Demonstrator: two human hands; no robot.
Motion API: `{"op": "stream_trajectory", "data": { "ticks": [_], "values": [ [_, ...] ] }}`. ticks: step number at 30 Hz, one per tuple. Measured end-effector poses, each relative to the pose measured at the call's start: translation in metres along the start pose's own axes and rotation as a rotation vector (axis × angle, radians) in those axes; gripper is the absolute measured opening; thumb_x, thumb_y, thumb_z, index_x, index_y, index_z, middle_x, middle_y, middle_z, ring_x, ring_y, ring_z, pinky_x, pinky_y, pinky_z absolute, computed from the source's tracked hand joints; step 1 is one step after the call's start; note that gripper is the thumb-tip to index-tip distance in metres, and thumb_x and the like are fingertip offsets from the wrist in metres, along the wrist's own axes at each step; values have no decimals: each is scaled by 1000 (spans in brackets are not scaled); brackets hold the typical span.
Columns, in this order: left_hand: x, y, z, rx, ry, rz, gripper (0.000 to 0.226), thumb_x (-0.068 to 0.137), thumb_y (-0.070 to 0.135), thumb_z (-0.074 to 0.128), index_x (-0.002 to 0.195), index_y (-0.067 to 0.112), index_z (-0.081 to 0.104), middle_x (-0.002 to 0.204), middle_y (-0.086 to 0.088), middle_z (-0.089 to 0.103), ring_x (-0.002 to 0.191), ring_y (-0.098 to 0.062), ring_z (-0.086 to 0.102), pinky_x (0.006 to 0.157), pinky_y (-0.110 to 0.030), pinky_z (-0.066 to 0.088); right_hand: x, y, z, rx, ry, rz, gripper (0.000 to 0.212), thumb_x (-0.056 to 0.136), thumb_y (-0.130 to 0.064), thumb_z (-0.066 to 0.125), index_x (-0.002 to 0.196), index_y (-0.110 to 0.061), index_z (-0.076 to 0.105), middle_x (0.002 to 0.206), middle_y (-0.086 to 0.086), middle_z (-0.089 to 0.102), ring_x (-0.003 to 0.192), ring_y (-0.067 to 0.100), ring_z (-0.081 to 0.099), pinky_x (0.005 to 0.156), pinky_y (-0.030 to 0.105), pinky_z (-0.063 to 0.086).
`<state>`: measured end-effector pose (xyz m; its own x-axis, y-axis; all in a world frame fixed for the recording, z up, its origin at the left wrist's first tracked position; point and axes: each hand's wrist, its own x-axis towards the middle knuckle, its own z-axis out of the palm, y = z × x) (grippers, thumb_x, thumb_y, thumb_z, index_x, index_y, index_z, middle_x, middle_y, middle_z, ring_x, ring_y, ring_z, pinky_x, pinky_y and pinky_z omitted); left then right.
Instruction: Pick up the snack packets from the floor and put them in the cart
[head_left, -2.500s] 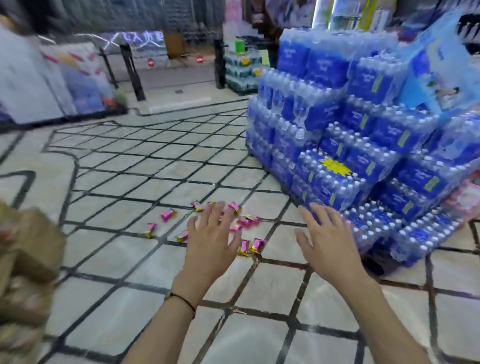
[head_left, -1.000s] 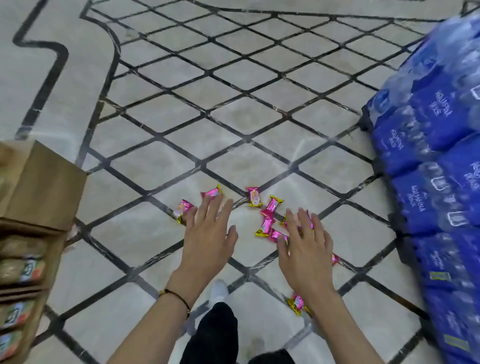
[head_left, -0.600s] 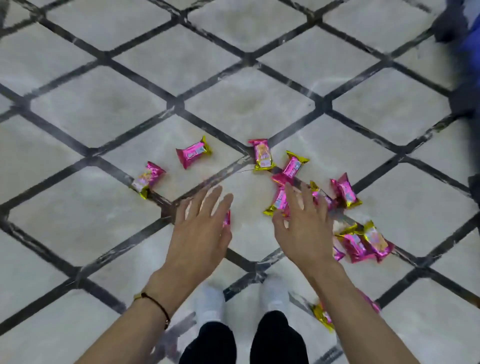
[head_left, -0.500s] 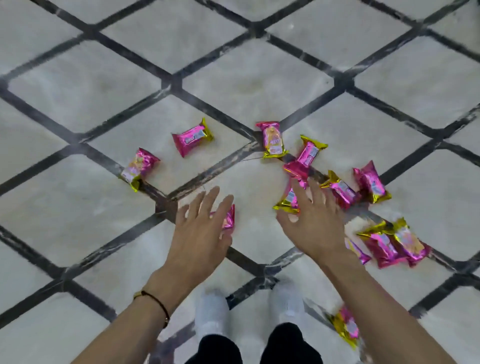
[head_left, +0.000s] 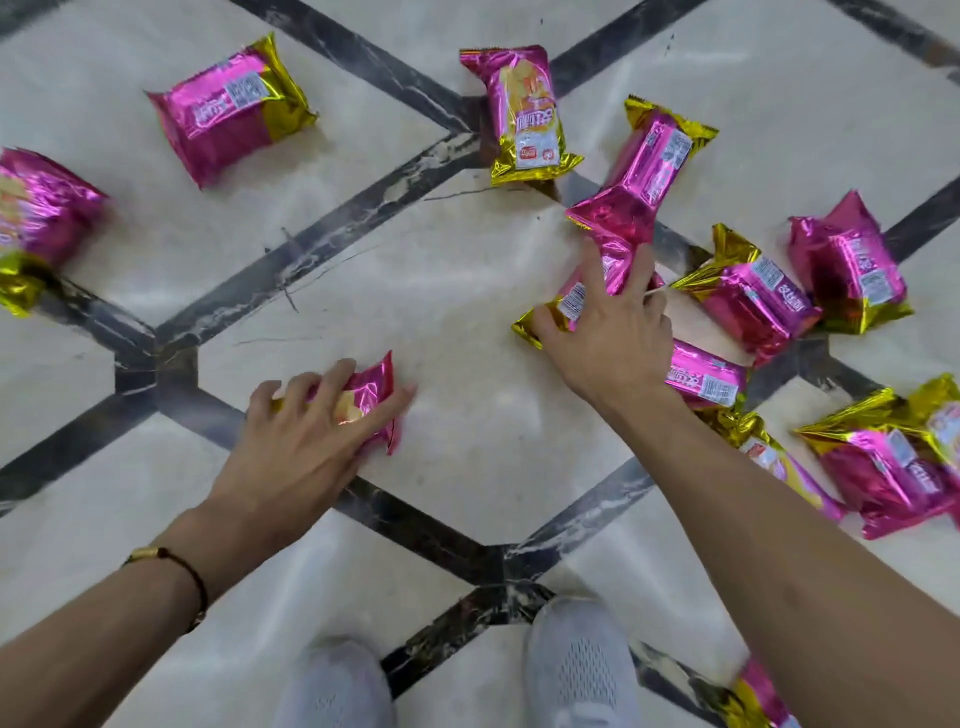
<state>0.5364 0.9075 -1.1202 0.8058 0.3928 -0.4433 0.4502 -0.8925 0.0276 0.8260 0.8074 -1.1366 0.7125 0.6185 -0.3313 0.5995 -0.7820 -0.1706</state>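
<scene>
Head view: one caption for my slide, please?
Left hand and right hand grasp pink snack packets on the tiled floor.

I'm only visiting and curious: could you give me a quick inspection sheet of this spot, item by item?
Surface: pale tiled floor with dark diamond bands and a few fine scratches.
Job's things: pink-and-gold snack packets scattered, some spread to the left, most bunched at the right; cart not in view.
Clutter: nothing seen.
Grips: left hand curls over a lone packet; right hand grips a cluster-edge packet; neither packet looks lifted yet.
Cables: nothing seen.
Surroundings: pale shoes at the bottom edge, dark bracelet on the left wrist.
</scene>
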Motion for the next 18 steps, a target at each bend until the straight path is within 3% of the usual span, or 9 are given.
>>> {"op": "stream_trajectory", "data": {
  "ticks": [3, 6, 10, 18],
  "values": [
    [5, 0, 0, -29, -47, -39, 103, 76, 54, 78, 160, 34, 21, 140, -25, 42, 103, -44, 52, 77, -52, 49, 11, -6, 2, 5, 0, 41, 81, 89, -71, 47, 156, -35, 19, 165, 16, 5, 136, 53, 27, 104, 57, 38],
    [8, 6, 3, -75, -43, -85, 96, 79, 36, 81, 157, 32, 24, 133, -24, 44, 99, -40, 52, 72, -49, 52, 16, -14, 5, -19, 16, 51, 74, 90, -53, 55, 153, -31, 23, 163, 20, 8, 133, 55, 29, 101, 56, 42],
    [7, 20, -8, -147, 16, -160, 79, 89, 33, 72, 155, 29, 29, 124, -21, 46, 94, -37, 53, 67, -46, 53, 7, -15, 4, -19, 33, -35, 68, 86, -24, 61, 147, -25, 32, 160, 25, 11, 127, 54, 34, 99, 51, 41],
    [-31, 46, -99, -363, 194, -352, 73, 93, 29, 65, 156, 30, 29, 118, -17, 42, 95, -36, 50, 69, -47, 52, -77, -26, -69, -32, 90, -271, 66, 82, -18, 61, 144, -24, 39, 158, 23, 19, 115, 51, 39, 91, 54, 44]
  ]
}}
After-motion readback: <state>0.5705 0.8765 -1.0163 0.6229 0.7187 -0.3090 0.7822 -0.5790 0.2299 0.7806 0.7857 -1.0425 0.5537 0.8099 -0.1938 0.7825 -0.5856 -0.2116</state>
